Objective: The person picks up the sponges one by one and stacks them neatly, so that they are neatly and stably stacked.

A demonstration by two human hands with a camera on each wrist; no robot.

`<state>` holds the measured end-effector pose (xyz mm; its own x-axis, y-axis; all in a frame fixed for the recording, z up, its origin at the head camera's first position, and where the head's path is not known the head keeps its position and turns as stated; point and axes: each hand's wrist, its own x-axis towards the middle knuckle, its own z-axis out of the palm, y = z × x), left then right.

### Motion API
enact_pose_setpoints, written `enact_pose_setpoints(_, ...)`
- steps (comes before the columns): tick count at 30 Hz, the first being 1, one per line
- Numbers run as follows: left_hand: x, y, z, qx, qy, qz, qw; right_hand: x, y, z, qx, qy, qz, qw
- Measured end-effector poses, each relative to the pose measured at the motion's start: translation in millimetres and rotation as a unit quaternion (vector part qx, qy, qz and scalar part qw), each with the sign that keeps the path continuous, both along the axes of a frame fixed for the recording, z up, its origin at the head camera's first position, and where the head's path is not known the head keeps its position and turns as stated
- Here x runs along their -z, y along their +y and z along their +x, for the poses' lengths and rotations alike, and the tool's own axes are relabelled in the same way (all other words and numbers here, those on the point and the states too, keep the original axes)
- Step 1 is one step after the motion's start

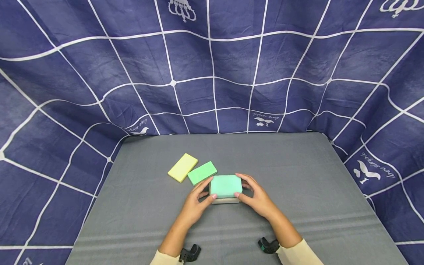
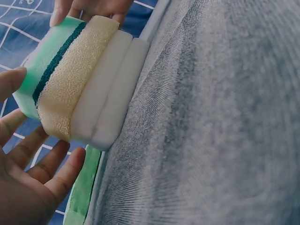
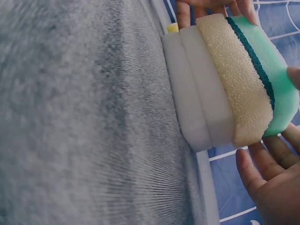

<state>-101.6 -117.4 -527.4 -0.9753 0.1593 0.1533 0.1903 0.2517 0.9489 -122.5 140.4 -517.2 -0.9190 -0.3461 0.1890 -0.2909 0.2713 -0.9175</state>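
A stack of sponges stands on the grey cloth. At its bottom are two white sponge blocks point(image 2: 101, 89), with a beige porous sponge point(image 3: 236, 79) above them. On top lies a mint-green sponge point(image 1: 226, 186), its dark green scouring layer point(image 3: 253, 58) facing down against the beige one. My left hand point(image 1: 194, 204) grips the mint-green sponge from the left, thumb at its near corner and a fingertip at its far corner. From the right, my right hand point(image 1: 260, 198) holds the same sponge by its near and far corners. The lower fingers of both hands spread beside the stack.
Left of the stack, a bright green sponge point(image 1: 202, 173) lies flat near my left fingers. Farther left is a yellow sponge point(image 1: 183, 168), close against the green one. A blue checked curtain point(image 1: 232, 73) hangs behind and along both sides of the grey table point(image 1: 281, 158).
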Motion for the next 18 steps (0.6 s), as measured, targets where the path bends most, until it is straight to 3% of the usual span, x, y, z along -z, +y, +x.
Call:
enact_pose_setpoints(11, -0.3, -0.7, 0.4, -0.006, -0.018, 0.0, 0.9998, 2.8, 0.1, -0.4, -0.008, -0.013, -0.003, 0.9999)
enact_pose_setpoints(18, -1.4, -0.5, 0.4, -0.015, 0.005, 0.019, 0.9997, 1.1, 0.6, 1.4, -0.004, -0.016, -0.003, 0.9999)
